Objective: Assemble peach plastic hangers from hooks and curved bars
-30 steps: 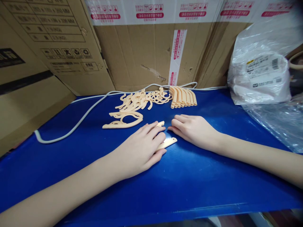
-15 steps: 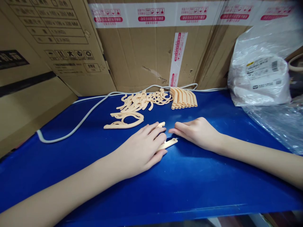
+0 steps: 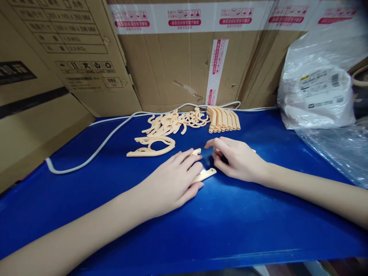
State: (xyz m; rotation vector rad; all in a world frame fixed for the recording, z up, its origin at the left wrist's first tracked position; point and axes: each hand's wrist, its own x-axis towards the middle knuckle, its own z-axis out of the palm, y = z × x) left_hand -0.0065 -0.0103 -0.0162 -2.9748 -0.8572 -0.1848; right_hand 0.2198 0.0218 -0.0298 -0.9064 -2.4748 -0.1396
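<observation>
My left hand (image 3: 172,180) lies flat, fingers stretched, on the blue table top (image 3: 230,222). It presses down a peach plastic strip (image 3: 205,174) whose two ends stick out past the fingertips. My right hand (image 3: 240,159) is arched just to the right of it. Its fingers are curled around a small peach plastic piece (image 3: 254,150), of which only a tip shows behind the hand. The two hands' fingertips are nearly touching. A larger curved peach part (image 3: 151,147) lies just beyond my left hand.
A loose heap of peach plastic parts (image 3: 172,122) and a neat row of stacked ones (image 3: 224,119) lie at the back. A white cable (image 3: 86,159) runs along the left. Cardboard boxes (image 3: 178,65) wall the back and left. A plastic bag (image 3: 316,88) sits right.
My right hand has risen from lying flat to an arched grip with the fingers curled, and a peach tip now shows behind it. My left hand has stayed put.
</observation>
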